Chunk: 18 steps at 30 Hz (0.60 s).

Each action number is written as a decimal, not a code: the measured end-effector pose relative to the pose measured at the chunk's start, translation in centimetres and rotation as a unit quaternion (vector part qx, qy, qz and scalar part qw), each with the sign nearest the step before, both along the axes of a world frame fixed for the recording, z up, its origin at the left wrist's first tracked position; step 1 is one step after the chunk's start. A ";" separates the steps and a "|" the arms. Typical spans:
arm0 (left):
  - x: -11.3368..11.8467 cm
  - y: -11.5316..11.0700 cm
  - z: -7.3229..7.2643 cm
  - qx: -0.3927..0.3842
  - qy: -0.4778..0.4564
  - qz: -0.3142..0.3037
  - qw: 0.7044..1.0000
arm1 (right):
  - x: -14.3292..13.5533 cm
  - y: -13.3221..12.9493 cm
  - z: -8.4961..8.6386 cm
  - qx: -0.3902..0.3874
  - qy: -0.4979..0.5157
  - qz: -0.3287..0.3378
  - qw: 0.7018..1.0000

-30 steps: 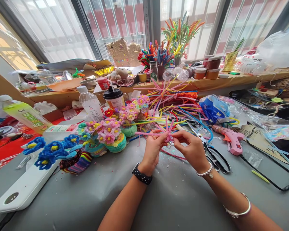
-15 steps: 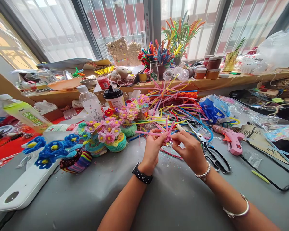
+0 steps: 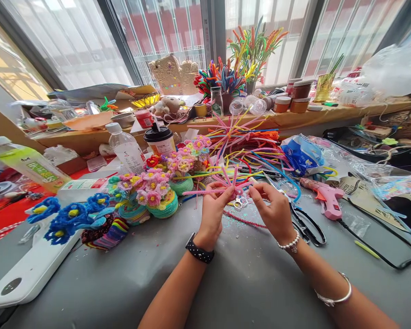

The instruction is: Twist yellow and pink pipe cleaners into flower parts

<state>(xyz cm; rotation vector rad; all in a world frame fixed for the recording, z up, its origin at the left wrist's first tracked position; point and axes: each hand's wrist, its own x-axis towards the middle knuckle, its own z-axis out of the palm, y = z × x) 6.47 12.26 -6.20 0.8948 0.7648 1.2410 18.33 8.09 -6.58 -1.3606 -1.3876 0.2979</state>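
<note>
My left hand (image 3: 213, 211) is closed around a bundle of pink pipe cleaners (image 3: 233, 176), whose ends fan upward and to the left. To its right, my right hand (image 3: 273, 208) pinches the end of a pink strand that stretches out from the bundle. Between and below the hands lie small white-handled scissors (image 3: 240, 202) and a red beaded strand (image 3: 245, 220) on the grey table. Large black-handled scissors (image 3: 310, 225) lie partly behind my right hand.
Pipe-cleaner flowers in pots (image 3: 162, 205) and blue flowers (image 3: 70, 219) stand at left, by a white device (image 3: 27, 276). A pink glue gun (image 3: 329, 198) with a black cord lies right. Behind are loose pipe cleaners (image 3: 253, 141), a blue packet (image 3: 302, 154) and a lidded cup (image 3: 160, 140).
My right hand has moved slightly away from my left, and a pink strand now spans the gap between them. The small scissors show more clearly. The view has shifted slightly.
</note>
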 end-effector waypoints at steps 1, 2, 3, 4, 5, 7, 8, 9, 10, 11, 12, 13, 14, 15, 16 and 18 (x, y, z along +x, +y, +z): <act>0.0 0.0 0.0 -0.001 -0.001 0.001 1.000 | 0.1 0.1 0.0 -0.023 0.023 0.015 0.999; 0.0 0.0 0.0 -0.001 -0.001 0.000 1.000 | 0.2 0.1 0.0 -0.044 0.047 0.037 0.997; 0.1 0.0 0.0 -0.002 0.001 -0.002 1.000 | 0.3 0.2 0.0 -0.061 0.073 0.061 0.994; 0.1 0.0 0.0 -0.003 0.003 -0.004 1.000 | 0.4 0.3 0.0 -0.073 0.098 0.084 0.989; 0.1 0.0 0.0 -0.004 0.007 -0.006 1.000 | 0.4 0.4 0.0 -0.082 0.120 0.102 0.984; 0.1 -0.1 0.0 -0.004 0.012 -0.011 1.000 | 0.3 0.4 0.1 -0.087 0.148 0.120 0.978; 0.1 -0.1 0.0 -0.003 0.014 -0.013 1.000 | 0.3 0.5 0.1 -0.087 0.157 0.125 0.976; 0.0 -0.1 -0.1 0.000 0.017 -0.015 1.000 | 0.3 0.4 0.2 -0.087 0.166 0.128 0.974; 0.0 -0.1 -0.1 0.003 0.021 -0.018 1.000 | 0.2 0.4 0.2 -0.088 0.174 0.131 0.972; -0.1 -0.1 -0.1 0.006 0.025 -0.021 0.999 | 0.2 0.5 0.2 -0.091 0.183 0.133 0.970; -0.1 -0.1 -0.1 0.007 0.030 -0.026 0.999 | 0.2 0.5 0.1 -0.093 0.194 0.135 0.967; -0.1 -0.1 -0.1 0.009 0.033 -0.031 0.999 | 0.3 0.5 0.1 -0.097 0.207 0.136 0.964; -0.1 -0.1 -0.1 0.010 0.033 -0.037 0.999 | 0.3 0.6 0.0 -0.100 0.221 0.136 0.961; -0.1 -0.2 -0.1 0.008 0.032 -0.043 0.999 | 0.4 0.6 0.0 -0.101 0.238 0.137 0.956; 0.0 -0.2 0.0 0.005 0.029 -0.049 0.998 | 0.6 0.7 -0.1 -0.102 0.257 0.140 0.951; -0.1 -0.3 0.2 -0.009 0.014 -0.067 0.998 | 0.9 0.9 -0.1 -0.102 0.300 0.141 0.938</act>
